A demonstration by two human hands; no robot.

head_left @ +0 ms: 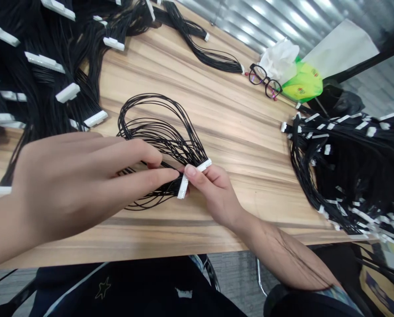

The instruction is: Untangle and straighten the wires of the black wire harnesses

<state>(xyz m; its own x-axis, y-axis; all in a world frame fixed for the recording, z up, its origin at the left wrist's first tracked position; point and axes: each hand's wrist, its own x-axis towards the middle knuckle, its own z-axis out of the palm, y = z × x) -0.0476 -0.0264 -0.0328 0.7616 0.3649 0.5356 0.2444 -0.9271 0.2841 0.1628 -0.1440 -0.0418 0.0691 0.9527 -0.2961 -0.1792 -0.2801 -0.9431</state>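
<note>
A looped bundle of thin black wires (154, 115) lies on the wooden tabletop (239, 132), its ends gathered into white plastic connectors. My right hand (215, 191) pinches one white connector (204, 165) between thumb and fingers, and a second white connector (183, 186) sits right against its thumb. From the left, my left hand (74, 180) reaches over the bundle. Its thumb and forefinger grip the black wires just behind the second connector, and its fingertips nearly meet my right thumb. The hand hides part of the wire loop.
Large piles of black wire harnesses with white connectors (48, 75) fill the table's left side, with another pile (355, 171) at the right. A smaller bundle (203, 48) lies at the back, near black glasses (265, 80) and a green tissue pack (302, 82).
</note>
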